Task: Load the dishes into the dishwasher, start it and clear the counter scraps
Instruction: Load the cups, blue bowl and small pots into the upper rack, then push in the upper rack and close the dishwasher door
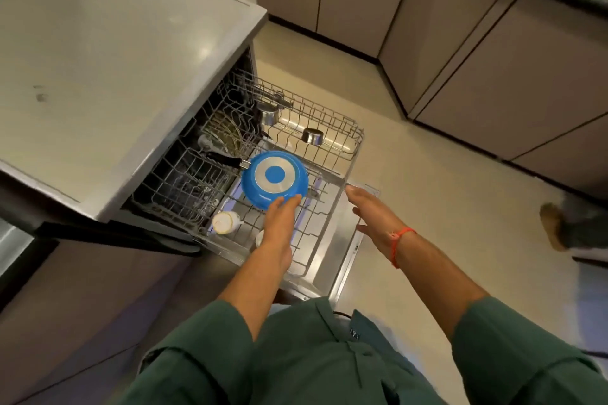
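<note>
Rack: our grey wire dishwasher rack (332, 154) is pulled out over the open stainless door (332, 260), under the edge of the pale grey countertop (115, 76).
Pan: the small blue pan with the silver disc on its base (275, 179) sits upside down about mid-rack, and its black handle (223, 159) points back toward the counter edge.
Left hand: our left hand (279, 223) reaches in over the near part of the rack, fingers straight and together, tips touching the near rim of the blue pan. No curl, no grip.
Right hand: our right hand (373, 217) hovers over the right edge of the rack, fingers stretched out and relaxed, holding nothing. We can't tell if it's touching the wire. There's a thin red thread band (398, 240) on that wrist.
Cups: a small white cup with a gold rim (225, 222) lies on its side near the rack's near-left corner. Something else white (260, 238) peeks out just beside our left wrist, mostly hidden.
Steel bits: two small shiny steel cups, one at the far edge of the rack (268, 115) and one near the far-right corner (312, 136).
Back of the rack: dark, we can't make out much there.
Us: green sleeves (204, 339) pushed up both arms.
</note>
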The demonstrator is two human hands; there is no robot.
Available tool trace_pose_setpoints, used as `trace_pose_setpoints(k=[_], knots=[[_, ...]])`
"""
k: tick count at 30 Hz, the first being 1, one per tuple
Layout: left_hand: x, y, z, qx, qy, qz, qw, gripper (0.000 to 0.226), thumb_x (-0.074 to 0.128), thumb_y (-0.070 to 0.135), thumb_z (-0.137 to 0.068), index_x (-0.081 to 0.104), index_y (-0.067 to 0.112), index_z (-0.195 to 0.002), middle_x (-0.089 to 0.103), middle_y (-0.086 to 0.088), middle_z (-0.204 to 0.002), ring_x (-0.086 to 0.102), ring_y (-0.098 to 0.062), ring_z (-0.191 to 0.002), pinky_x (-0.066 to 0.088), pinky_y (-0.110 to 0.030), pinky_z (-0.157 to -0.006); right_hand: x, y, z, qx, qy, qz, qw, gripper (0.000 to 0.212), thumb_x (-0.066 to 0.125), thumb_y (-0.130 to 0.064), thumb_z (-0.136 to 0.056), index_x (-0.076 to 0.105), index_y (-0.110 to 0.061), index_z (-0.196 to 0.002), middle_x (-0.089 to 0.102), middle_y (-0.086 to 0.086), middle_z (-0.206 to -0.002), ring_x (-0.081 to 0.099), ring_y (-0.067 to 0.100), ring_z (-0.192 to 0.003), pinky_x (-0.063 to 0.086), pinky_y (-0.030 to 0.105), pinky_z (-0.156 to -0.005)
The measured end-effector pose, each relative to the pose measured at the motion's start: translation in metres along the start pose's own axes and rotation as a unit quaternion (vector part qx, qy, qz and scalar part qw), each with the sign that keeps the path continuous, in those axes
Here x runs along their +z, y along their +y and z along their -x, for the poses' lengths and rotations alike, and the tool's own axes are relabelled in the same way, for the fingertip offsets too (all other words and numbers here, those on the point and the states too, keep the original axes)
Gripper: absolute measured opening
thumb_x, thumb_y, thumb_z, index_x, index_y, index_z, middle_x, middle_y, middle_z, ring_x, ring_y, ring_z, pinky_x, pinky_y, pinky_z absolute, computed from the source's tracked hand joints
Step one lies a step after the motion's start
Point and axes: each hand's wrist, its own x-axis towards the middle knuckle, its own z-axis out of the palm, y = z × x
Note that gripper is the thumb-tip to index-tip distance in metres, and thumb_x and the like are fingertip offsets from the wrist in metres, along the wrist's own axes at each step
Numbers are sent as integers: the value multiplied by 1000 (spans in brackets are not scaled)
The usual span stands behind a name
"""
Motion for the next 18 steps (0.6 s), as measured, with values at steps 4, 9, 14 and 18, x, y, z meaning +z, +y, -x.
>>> trace_pose_setpoints(k=[4,9,14,18], knots=[[12,-5,12,6,24,10,1000,53,63,36,-98,45,28,-148,48,1,-145,44,-16,-121,32,-37,-94,-26,-2,-9,-10,-39,1,999,51,45,-52,-103,43,-29,-149,39,-1,-157,36,21,-144,32,46,-117],[41,-20,32,22,119,73,990,53,62,38,-99,44,24,-147,47,3,-140,45,-17,-122,34,-37,-106,-71,-1,-29,9,-136,8,991,56,49,-54,-100,42,-29,-150,39,-1,-157,37,22,-143,32,45,-116],[65,-27,51,32,177,123,976,42,58,37,-102,49,20,-139,42,-3,-145,41,-22,-131,33,-34,-105,-98,-7,-39,11,-215,26,976,62,48,-60,-98,41,-30,-152,38,-2,-157,35,21,-144,30,47,-119],[96,-43,79,25,190,162,968,65,60,45,-99,37,25,-155,35,-5,-159,38,-27,-144,28,-39,-116,-125,-19,-41,17,-242,40,969,64,51,-62,-96,44,-29,-150,47,-5,-148,42,18,-138,37,42,-113]])
